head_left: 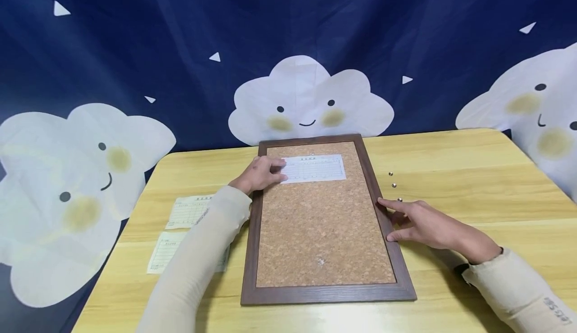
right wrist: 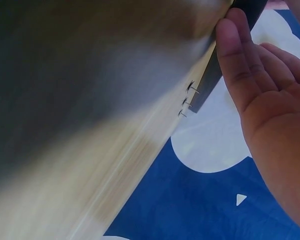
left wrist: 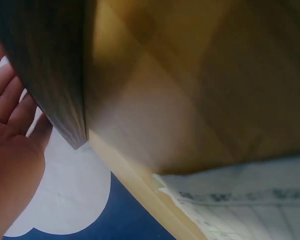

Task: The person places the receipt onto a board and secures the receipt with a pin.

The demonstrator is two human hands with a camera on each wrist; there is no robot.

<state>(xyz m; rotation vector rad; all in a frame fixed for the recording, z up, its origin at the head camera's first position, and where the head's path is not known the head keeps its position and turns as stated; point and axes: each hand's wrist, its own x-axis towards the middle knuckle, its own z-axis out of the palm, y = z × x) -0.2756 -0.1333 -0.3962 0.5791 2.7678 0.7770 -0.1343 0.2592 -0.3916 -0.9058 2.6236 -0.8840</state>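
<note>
On the table, hands flank the cork board.

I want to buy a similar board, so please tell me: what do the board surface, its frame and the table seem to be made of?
The board surface looks like cork: speckled, grainy brown, matte. Its frame seems dark-stained wood or a wood-look moulding, with faint grain lines. The table shows pale yellow wood grain with a smooth sheen, possibly laminate.

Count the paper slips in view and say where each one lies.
3. One paper slip lies at the top of the cork board, under the left hand. Two more lie on the table left of the board, the nearer partly hidden by the sleeve.
</note>
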